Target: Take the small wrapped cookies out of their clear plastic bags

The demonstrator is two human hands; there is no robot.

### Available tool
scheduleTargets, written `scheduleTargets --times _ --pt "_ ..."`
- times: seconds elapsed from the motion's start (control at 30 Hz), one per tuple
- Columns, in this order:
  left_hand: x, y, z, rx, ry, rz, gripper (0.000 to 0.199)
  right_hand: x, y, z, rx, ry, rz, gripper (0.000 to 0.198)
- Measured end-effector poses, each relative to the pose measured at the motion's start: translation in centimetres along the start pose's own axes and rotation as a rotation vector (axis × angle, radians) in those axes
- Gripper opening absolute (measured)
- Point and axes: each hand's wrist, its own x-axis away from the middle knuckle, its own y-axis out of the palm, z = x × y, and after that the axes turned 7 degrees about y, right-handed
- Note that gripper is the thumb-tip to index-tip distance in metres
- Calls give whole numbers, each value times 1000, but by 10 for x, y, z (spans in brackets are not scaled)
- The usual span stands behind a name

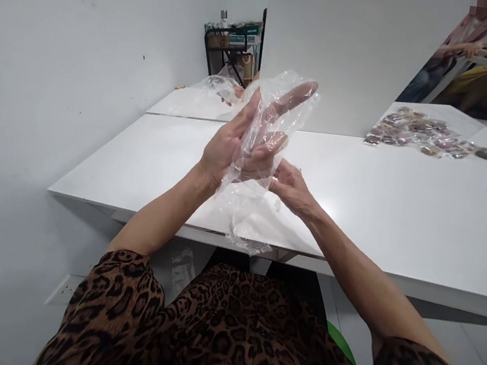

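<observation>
Raised above the table, my left hand (249,135) is covered by a crumpled clear plastic bag (275,109). Its thumb and index finger are stretched apart, while the other fingers are partly curled under the film. My right hand (290,184) is at the lower right side of the bag, thumb and fingers closed against the film; its fingertips are partly hidden. Loose clear plastic (247,240) hangs below both hands over the table's front edge. Whether it belongs to the same bag I cannot tell.
A white table (400,221) runs before me, with a grey-white panel (332,56) behind it. Wrapped brownish pieces (429,135) lie at the back right. Another person's hand (236,93) shows beside clear plastic beyond the panel's left side. A black rack (225,48) stands farther back.
</observation>
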Motion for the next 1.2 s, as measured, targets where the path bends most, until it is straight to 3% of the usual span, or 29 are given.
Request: scheduleTargets --times 0.07,0.17,0.27,0.4,0.43,0.5,0.57,0.63,0.77,0.87,0.97,1.07,1.13,1.2 --pt "5 -7 3 5 21 25 62 4 4 0 -118 59 -7 46" --pt "9 -26 7 58 56 -39 62 14 -4 -1 -205 95 185 32" --pt "9 -38 3 92 73 -84 61 16 -14 -1 -264 136 277 43" --pt "7 -24 -15 -8 -3 87 63 12 -4 0 -354 152 40 84" --pt "7 -18 -20 -29 -31 117 63 11 1 0 -380 152 -50 82" --pt "9 -11 -26 -57 -79 117 60 13 11 0 -406 167 -190 58" --pt "12 -14 -27 -92 -106 89 59 19 13 -2 -387 184 -206 33" --pt "17 -29 -26 -148 -131 81 59 26 5 -3 -359 187 -98 28" --pt "28 -79 -32 -335 -206 122 53 34 -24 -8 -390 181 228 28" --pt "33 -109 -50 -544 -173 331 56 32 -37 -13 -432 186 345 31" --pt "35 -114 -67 -748 13 507 82 25 -34 -16 -437 195 343 33" --pt "36 -97 -75 -919 164 324 91 16 -20 -18 -430 207 300 36" --pt "36 -84 -78 -951 151 125 75 11 -9 -18 -420 212 257 37" --pt "35 -77 -84 -911 81 5 47 6 -1 -18 -392 210 204 36"
